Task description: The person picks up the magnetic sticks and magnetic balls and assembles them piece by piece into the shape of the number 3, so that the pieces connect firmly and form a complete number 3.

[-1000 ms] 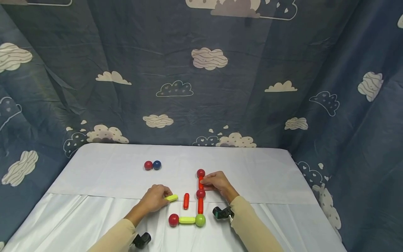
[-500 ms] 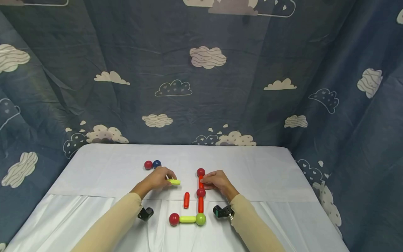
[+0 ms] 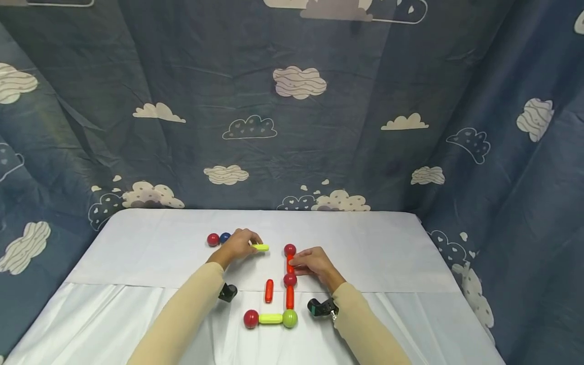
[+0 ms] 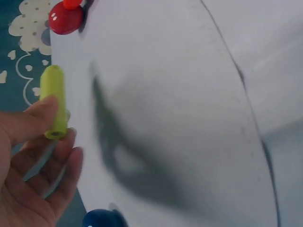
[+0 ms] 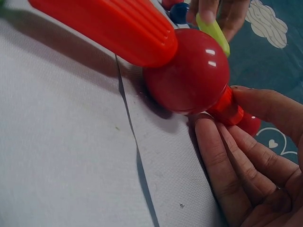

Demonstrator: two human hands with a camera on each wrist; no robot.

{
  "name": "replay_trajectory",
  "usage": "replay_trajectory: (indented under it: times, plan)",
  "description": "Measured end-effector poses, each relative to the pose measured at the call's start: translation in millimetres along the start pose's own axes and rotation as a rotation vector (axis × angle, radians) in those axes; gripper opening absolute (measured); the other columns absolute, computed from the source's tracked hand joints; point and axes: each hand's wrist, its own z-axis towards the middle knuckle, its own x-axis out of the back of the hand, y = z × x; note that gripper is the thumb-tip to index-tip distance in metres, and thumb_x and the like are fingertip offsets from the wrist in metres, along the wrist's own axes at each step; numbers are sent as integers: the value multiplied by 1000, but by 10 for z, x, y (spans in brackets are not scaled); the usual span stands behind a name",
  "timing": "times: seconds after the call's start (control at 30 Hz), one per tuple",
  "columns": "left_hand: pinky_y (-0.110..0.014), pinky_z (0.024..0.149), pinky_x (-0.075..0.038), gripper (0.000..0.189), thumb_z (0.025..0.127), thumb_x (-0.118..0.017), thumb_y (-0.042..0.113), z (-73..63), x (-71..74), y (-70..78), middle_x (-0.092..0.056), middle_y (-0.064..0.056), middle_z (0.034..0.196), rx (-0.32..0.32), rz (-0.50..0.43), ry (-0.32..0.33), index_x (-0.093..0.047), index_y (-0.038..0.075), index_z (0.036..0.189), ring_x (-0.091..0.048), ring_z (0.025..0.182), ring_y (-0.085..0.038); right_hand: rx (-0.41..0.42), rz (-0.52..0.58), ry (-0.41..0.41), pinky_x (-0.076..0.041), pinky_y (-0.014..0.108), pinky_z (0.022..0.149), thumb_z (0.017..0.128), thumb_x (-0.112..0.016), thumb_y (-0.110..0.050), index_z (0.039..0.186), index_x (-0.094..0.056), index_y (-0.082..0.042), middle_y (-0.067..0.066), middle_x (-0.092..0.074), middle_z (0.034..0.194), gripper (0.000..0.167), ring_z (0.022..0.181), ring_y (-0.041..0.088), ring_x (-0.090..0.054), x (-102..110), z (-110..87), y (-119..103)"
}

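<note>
In the head view my left hand (image 3: 240,244) holds a yellow-green rod (image 3: 261,248) above the far part of the table. The left wrist view shows thumb and fingers pinching the rod's near end, its shadow lying on the cloth. My right hand (image 3: 315,263) pinches a red rod (image 5: 228,108) between a far red ball (image 3: 289,249) and a middle red ball (image 3: 289,280). From the middle ball a second red rod (image 3: 289,298) runs to a green ball (image 3: 289,318). There a yellow-green rod (image 3: 270,319) leads left to another red ball (image 3: 251,319).
A loose red rod (image 3: 269,291) lies left of the joined column. Beyond my left wrist, a red ball (image 3: 213,240) and a blue ball (image 3: 225,237) sit side by side. A white cloth (image 3: 378,243) covers the table, and a dark cloud-print curtain (image 3: 191,147) hangs behind.
My left hand has moved away from me and to the right with the yellow-green rod, toward the far red ball. My right hand keeps its grip in the same place.
</note>
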Motion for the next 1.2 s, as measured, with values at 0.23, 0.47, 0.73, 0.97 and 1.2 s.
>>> replay_trajectory:
  times: [0.23, 0.47, 0.73, 0.97, 1.2]
  plan:
    - [-43, 92, -41, 22, 83, -72, 7, 67, -139, -9, -68, -4, 97, 0, -11, 55, -73, 9, 106, -53, 99, -25, -18, -2, 1, -56, 31, 60, 78, -77, -2, 96, -68, 6, 11, -70, 79, 22, 65, 17, -69, -9, 11, 5]
    - [-43, 95, -40, 20, 84, -72, 6, 125, -234, 64, -68, -3, 99, 32, -38, 56, -74, 10, 103, -53, 101, -25, -22, 0, -5, -56, 32, 62, 79, -76, -2, 98, -68, 6, 11, -70, 81, 22, 68, 17, -69, 2, 19, -31]
    - [-43, 94, -41, 21, 85, -71, 8, 199, -294, 202, -67, -3, 98, 41, -54, 11, -74, 11, 105, -52, 101, -23, -13, 14, 7, -56, 32, 60, 79, -75, 1, 96, -68, 8, 10, -69, 77, 19, 64, 16, -68, 55, 5, -48]
    - [-45, 98, -39, 18, 86, -70, 7, 210, -334, 197, -67, -3, 99, 41, -67, 4, -73, 11, 104, -52, 104, -24, 0, 26, -9, -56, 32, 61, 78, -76, -1, 97, -68, 8, 10, -70, 76, 21, 62, 16, -68, 45, -4, -23]
    - [-45, 99, -39, 19, 87, -69, 7, 207, -374, 186, -67, -3, 100, 64, -83, 5, -73, 11, 105, -53, 104, -24, -9, 37, -13, -56, 33, 63, 79, -75, -1, 98, -68, 8, 11, -71, 80, 22, 67, 17, -69, 17, 2, -10]
